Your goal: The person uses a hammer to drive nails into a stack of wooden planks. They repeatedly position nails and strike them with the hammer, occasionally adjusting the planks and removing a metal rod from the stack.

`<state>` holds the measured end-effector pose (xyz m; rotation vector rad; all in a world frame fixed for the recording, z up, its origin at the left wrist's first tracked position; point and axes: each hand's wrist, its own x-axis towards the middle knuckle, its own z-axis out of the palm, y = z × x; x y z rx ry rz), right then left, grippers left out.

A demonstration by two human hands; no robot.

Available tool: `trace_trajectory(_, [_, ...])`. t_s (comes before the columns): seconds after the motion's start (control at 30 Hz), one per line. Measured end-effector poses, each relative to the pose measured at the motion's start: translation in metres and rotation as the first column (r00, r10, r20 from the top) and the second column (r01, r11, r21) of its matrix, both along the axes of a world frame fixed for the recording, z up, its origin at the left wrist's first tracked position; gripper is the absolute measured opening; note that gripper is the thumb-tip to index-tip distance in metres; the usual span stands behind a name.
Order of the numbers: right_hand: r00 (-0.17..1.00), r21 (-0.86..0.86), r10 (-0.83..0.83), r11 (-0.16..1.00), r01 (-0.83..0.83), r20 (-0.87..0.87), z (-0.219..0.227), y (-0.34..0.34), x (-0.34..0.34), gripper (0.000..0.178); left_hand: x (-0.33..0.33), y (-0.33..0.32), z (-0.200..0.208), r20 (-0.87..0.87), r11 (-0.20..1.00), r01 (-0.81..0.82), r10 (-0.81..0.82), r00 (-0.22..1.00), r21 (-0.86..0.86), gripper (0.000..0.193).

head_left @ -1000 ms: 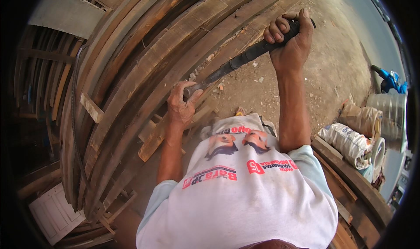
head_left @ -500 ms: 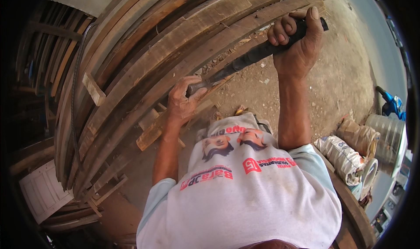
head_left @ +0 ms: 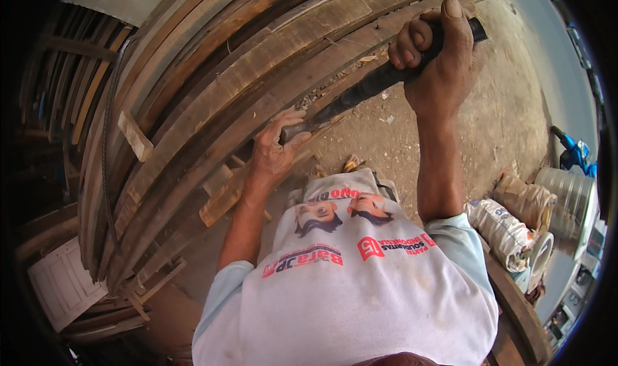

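A long dark tool with a thick black grip slants across the space before me, its far right end higher in view. My right hand is closed round the grip near that end, thumb pointing up along it. At the lower, narrower end, my left hand holds the dark tip between thumb and fingers. Its exact kind I cannot make out. Long wooden beams lie just past my left hand, close to the tool.
A short wood block rests across the beams. Offcuts lie by my left forearm. Bare dirt floor stretches to the right, with stuffed sacks and a clear plastic tub. A white panelled door leans at lower left.
My right hand has risen slightly and shifted a little to the right. My left hand has moved slightly right with the tool's tip; both hands keep hold of it.
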<state>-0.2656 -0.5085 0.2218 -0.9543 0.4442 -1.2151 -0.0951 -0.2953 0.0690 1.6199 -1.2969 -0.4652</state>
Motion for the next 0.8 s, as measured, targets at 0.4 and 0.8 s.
trace_trajectory(0.4, [0.999,-0.026,-0.038,0.999,0.038,0.000,-0.004,-0.005,0.009,0.036,0.001,0.008,-0.006,0.053,0.999,-0.029,0.027,0.998,0.032,0.031])
trace_trajectory(0.8, [1.000,-0.106,-0.002,0.994,0.004,0.016,0.004,0.015,-0.002,0.037,0.000,0.011,-0.001,0.108,0.998,0.047,-0.043,0.993,-0.034,0.028])
